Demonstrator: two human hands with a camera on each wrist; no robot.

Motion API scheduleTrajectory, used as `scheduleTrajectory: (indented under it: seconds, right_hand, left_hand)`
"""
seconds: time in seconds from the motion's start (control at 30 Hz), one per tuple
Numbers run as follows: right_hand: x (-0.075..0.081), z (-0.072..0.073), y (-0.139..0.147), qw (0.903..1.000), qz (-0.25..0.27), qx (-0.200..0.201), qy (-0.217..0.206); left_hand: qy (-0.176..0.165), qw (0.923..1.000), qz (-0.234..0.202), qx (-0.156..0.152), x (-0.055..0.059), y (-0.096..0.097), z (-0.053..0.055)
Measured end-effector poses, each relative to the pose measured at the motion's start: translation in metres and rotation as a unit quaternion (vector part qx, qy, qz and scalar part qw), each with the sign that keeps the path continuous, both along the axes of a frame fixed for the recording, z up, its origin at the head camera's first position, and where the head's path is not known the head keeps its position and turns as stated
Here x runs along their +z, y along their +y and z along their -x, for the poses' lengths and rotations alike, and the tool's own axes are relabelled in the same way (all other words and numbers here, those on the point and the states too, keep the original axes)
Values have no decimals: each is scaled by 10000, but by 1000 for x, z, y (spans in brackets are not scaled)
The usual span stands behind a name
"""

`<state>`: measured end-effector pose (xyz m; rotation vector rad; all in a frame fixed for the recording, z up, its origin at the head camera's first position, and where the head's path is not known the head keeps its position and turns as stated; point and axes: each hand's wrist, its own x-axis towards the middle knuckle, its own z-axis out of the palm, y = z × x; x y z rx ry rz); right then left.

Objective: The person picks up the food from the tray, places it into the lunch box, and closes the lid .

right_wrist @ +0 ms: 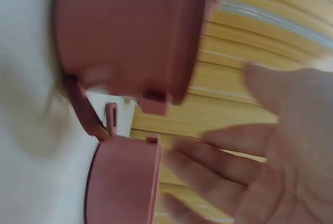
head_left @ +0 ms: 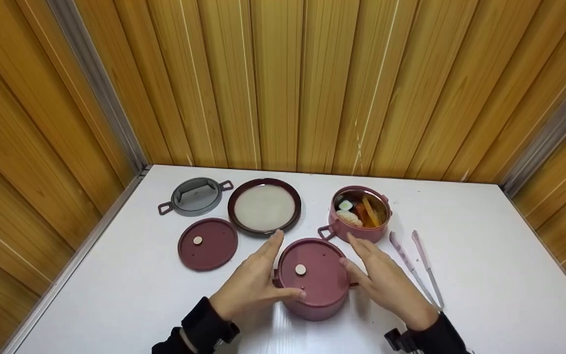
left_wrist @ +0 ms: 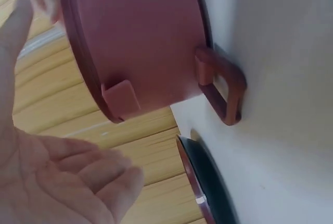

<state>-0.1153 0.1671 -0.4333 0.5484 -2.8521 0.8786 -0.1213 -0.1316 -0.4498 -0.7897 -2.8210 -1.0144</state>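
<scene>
Left grip (head_left: 248, 285): a person's bare hand, fingers extended and holding nothing; the left wrist feed shows me a gap between palm and pot.
Right grip (head_left: 388, 282): also empty, thumb and fingers spread; from here its thumb tip overlaps the lid's 3 o'clock edge, but I can't confirm contact.
Lidded pot (head_left: 315, 310): upright on the surface (head_left: 499, 246), between the two – at 3 o'clock from the left grip, 9 o'clock from the right, both about equally near.
Handle line: the body is round, so I take its long axis through the side handles (left_wrist: 237, 91), roughly 9 to 3, one facing each grip.
Pot's look: dusty rose, straight-sided, with a flat lid (head_left: 320, 278) and a cream knob (head_left: 300, 269) set off-centre toward 9 o'clock.
Slim utensils (head_left: 402, 251): a pair at 3 o'clock from the pot, beyond the right grip.
Loose lid (head_left: 209, 248): dark maroon, between 9 and 10 o'clock.
Farther out: an open pot (head_left: 374, 233) with food pieces (head_left: 361, 214) at 1 o'clock, a dark-rimmed plate (head_left: 263, 209) at 11, a grey-topped pan (head_left: 197, 199) at 10.
Backdrop: wood-look panels (head_left: 278, 88).
</scene>
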Motion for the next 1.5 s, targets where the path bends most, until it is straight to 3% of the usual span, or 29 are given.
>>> scheduleTrajectory:
  seconds: [0.1,0.2,0.37,0.6,0.83,1.5]
  right_hand:
    - [-10,0,-12,9985,-60,-29,551]
    - [-20,3,-22,9950,-275,54,957]
    - [-31,8,-30,9943,-563,119,895]
    - [-33,11,-32,9964,-623,248,515]
    - [-34,10,-31,9976,-619,316,43]
    - [-42,11,-36,9965,-599,225,545]
  left_hand:
    - [399,9981,467,60,-2,11,1]
    - [795,9909,1081,111,-6,21,4]
    - [761,9835,1628,205,-12,32,7]
    - [352,9856,1642,186,-17,35,6]
    - [360,9828,1805,178,-18,36,5]
    - [424,9843,1704,159,-21,35,5]
